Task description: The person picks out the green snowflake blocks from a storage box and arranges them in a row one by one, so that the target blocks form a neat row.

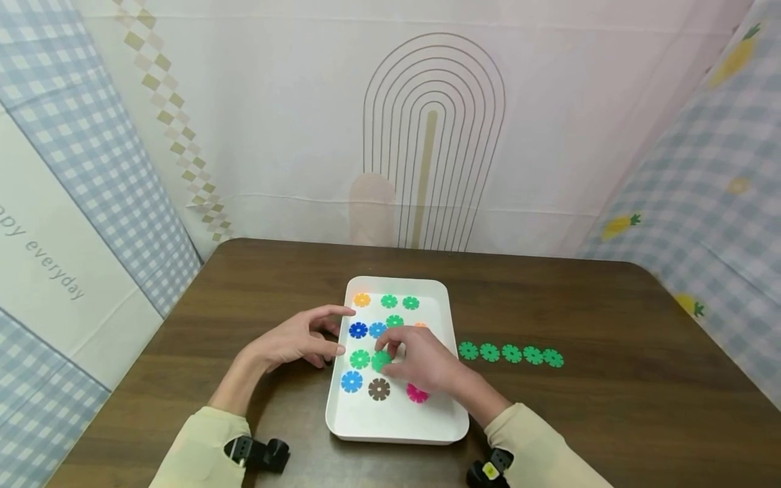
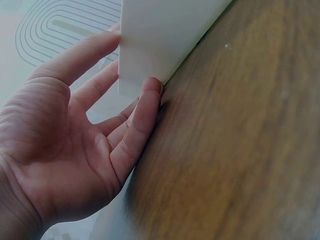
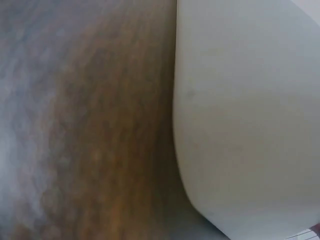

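A white tray [image 1: 396, 423] holds flat, notched plastic discs in several colours. My right hand [image 1: 425, 359] reaches over it, thumb and forefinger pinching a green notched disc [image 1: 381, 360]. Beside that disc lies another green disc [image 1: 359, 359]. Nearer the front are a light blue disc [image 1: 351, 381], a brown disc [image 1: 379, 389] and a pink disc [image 1: 417, 393], partly covered by the hand. My left hand [image 1: 293, 341] touches the tray's left side with spread fingers. In the left wrist view its fingertips meet the white tray wall [image 2: 150, 45]. The right wrist view shows only tray and tabletop.
A row of several green discs [image 1: 511, 353] lies on the brown wooden table [image 1: 610, 407] right of the tray. Towards the tray's far end are an orange disc [image 1: 362, 299], more green discs [image 1: 389, 301] and a dark blue disc [image 1: 358, 330]. Printed cloth hangs behind.
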`<act>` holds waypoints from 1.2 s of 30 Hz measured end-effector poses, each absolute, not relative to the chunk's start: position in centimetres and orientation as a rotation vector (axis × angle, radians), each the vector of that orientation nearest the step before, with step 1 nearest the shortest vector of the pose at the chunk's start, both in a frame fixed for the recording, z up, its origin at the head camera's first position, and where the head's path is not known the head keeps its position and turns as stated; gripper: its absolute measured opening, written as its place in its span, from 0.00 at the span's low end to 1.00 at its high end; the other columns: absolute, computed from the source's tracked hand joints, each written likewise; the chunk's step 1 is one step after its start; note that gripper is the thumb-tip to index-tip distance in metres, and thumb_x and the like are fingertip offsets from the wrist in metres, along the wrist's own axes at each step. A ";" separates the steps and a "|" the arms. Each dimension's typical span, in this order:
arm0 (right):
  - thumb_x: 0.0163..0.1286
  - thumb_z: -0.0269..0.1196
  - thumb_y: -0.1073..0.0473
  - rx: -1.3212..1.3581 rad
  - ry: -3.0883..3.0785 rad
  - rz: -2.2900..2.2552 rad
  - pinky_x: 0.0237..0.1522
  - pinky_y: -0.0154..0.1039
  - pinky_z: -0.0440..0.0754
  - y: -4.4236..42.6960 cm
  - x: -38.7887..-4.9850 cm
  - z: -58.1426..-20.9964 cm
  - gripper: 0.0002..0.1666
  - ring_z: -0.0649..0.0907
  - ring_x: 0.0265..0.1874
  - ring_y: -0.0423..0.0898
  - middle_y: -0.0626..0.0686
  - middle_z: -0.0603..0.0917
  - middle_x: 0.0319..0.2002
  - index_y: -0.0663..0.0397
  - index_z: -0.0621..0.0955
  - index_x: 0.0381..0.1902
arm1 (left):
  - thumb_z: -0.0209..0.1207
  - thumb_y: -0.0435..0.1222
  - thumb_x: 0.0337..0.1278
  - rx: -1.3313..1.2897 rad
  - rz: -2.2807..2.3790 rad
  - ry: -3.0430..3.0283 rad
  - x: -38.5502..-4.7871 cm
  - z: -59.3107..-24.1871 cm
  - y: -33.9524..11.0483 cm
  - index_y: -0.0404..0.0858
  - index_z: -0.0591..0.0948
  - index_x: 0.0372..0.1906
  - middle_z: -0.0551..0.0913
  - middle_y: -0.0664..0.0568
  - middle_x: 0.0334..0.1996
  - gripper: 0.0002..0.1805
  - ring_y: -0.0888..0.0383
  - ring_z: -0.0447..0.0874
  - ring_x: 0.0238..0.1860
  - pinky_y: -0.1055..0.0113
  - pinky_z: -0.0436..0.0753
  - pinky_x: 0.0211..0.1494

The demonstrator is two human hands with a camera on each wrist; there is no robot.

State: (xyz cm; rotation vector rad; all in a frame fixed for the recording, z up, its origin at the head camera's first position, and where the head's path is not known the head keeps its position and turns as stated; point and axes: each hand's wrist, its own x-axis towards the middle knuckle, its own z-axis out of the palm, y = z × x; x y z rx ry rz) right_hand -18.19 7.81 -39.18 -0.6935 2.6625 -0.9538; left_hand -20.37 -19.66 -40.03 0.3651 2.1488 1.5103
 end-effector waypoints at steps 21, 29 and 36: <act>0.64 0.77 0.63 -0.618 2.456 -1.236 0.25 0.34 0.77 8.7 -18.4 -39.2 0.14 0.79 0.22 0.42 0.47 0.84 0.29 0.46 0.90 0.47 | 0.71 0.39 0.64 0.369 1.506 2.146 -20.4 -40.1 -19.6 0.46 0.71 0.77 0.78 0.37 0.56 0.38 0.49 0.85 0.43 0.56 0.88 0.43; 0.65 0.76 0.64 -0.523 2.285 -1.439 0.20 0.34 0.76 9.4 -18.2 -38.3 0.14 0.75 0.14 0.42 0.52 0.84 0.29 0.51 0.90 0.48 | 0.71 0.39 0.64 0.366 1.498 2.162 -20.4 -40.0 -19.5 0.47 0.71 0.77 0.78 0.38 0.56 0.38 0.49 0.85 0.43 0.56 0.88 0.43; 0.66 0.76 0.62 -0.530 2.254 -1.488 0.21 0.35 0.78 10.3 -17.9 -37.1 0.16 0.75 0.14 0.43 0.53 0.85 0.32 0.53 0.89 0.51 | 0.71 0.40 0.64 0.353 1.494 2.165 -20.3 -39.9 -19.6 0.47 0.71 0.77 0.78 0.38 0.56 0.38 0.49 0.85 0.43 0.56 0.88 0.44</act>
